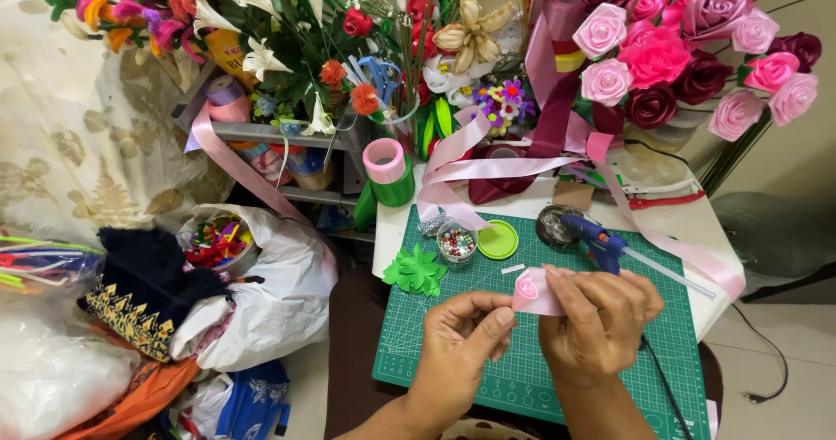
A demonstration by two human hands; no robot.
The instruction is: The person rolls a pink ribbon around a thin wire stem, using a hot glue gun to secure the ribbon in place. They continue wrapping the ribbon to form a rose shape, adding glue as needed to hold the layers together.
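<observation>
Head view. Two hands are in frame, both belonging to the person. The left hand and the right hand meet over one green cutting mat that lies on one white counter.

One pink ribbon rosebud sits between the two hands, above the mat. The right hand's grip is closed on the rosebud, with the thumb and fingertips pinching the folded ribbon. The left hand's grip is narrow: the thumb touches the lower edge of the ribbon, and the remaining fingers are curled under.

One blue glue gun lies on the mat just beyond the right hand, with one clear glue stick projecting from its rear. One black cord runs down from below the right hand across the mat.

Further items on or near the mat:
- one green paper leaf cluster, at the mat's left edge;
- one small open container of beads;
- one round green lid, just beside the container;
- one loose pink ribbon strip, trailing across the counter's right side.

At the counter's far left stand one pink ribbon roll and one green ribbon roll, touching each other. One bouquet of ribbon roses stands at the far right. One white plastic bag lies on the floor to the left of the counter.
</observation>
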